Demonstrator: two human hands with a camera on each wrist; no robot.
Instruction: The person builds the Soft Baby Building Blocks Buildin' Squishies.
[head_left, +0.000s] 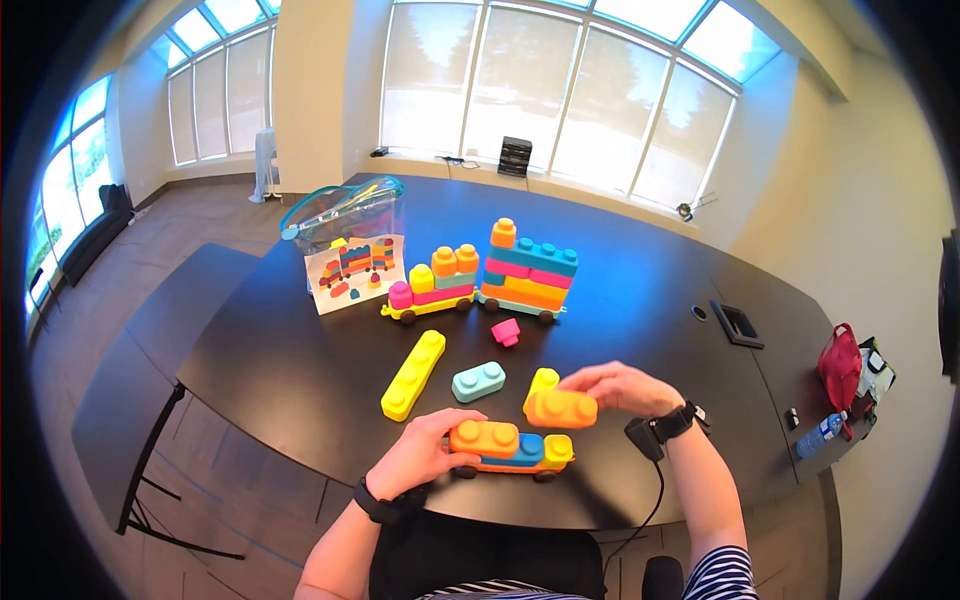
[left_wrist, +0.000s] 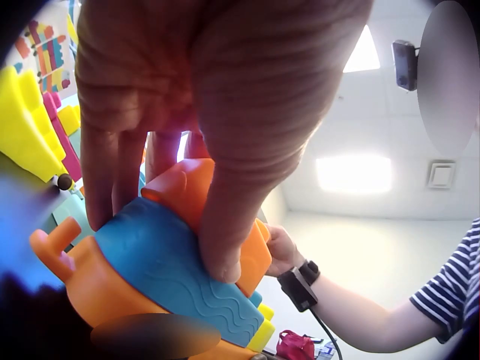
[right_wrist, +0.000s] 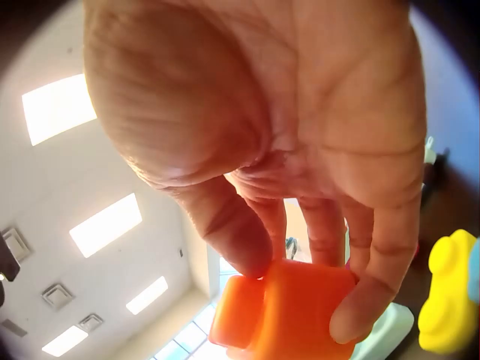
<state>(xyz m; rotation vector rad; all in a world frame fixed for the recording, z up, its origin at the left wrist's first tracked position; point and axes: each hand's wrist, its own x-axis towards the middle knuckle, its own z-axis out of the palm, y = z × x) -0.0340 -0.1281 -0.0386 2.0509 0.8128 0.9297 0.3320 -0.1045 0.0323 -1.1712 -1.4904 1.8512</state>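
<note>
The left hand (head_left: pixel 418 452) grips the left end of a small wheeled block car, its thumb on the near side. On that car are an orange two-stud block (head_left: pixel 484 438), a blue block (head_left: pixel 526 450) and a yellow block (head_left: pixel 558 450). In the left wrist view the thumb presses the blue block (left_wrist: pixel 161 255) and the orange block above it. The right hand (head_left: pixel 628 388) pinches another orange block (head_left: pixel 562 409) above the table, right of the car; the right wrist view shows thumb and fingers around this orange block (right_wrist: pixel 300 311). A yellow block (head_left: pixel 541 384) lies behind it.
A long yellow block (head_left: pixel 414 376), a light teal block (head_left: pixel 479 382) and a pink piece (head_left: pixel 506 332) lie on the table (head_left: pixel 300 370). Two built cars (head_left: pixel 430 297) stand behind them, beside a picture card (head_left: pixel 357 273) and a clear bag (head_left: pixel 350 215). A cable hangs from the right wrist.
</note>
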